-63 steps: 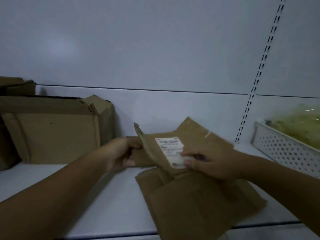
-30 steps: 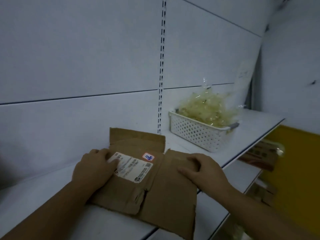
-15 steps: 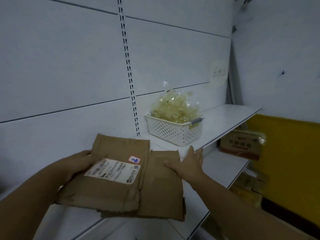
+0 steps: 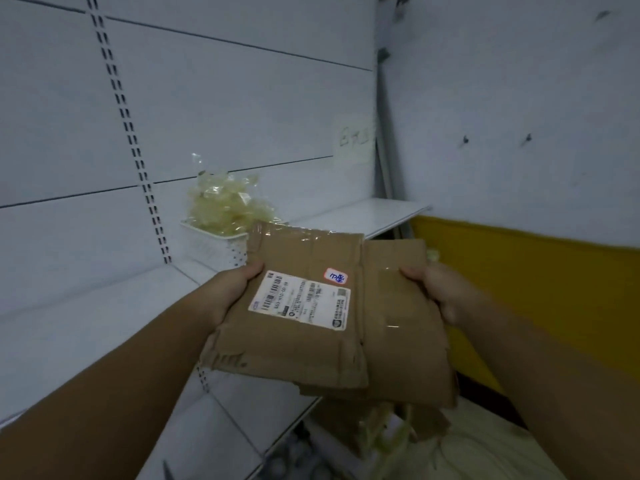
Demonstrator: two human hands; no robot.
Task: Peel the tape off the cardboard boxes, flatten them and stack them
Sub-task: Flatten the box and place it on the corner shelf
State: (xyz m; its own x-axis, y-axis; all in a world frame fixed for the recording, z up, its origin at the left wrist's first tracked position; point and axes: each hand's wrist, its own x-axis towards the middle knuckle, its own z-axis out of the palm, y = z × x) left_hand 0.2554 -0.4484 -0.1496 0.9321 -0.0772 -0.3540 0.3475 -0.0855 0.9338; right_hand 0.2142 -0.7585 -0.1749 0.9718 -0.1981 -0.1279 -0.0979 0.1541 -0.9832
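Note:
I hold a flattened brown cardboard box [image 4: 391, 327] in the air, off the shelf's front edge. A white shipping label [image 4: 300, 299] and a small red-rimmed sticker [image 4: 336, 276] face up on its left panel. Clear glossy tape [image 4: 298, 233] still shines along its far edge. My left hand [image 4: 230, 289] grips the left side, thumb on top. My right hand [image 4: 440, 289] grips the right side. Below the box lie more brown cardboard pieces [image 4: 346, 431] with pale tape scraps on them.
A white perforated basket [image 4: 221, 249] full of crumpled clear tape [image 4: 225, 206] stands on the white shelf [image 4: 104, 306] against the back panel. The shelf runs on to the right corner. A yellow wall band [image 4: 519, 271] lies to the right.
The flattened box has been lifted off the shelf and carried right, out past the shelf edge. Both hands now grip its sides instead of pressing on it. My view has swung right.

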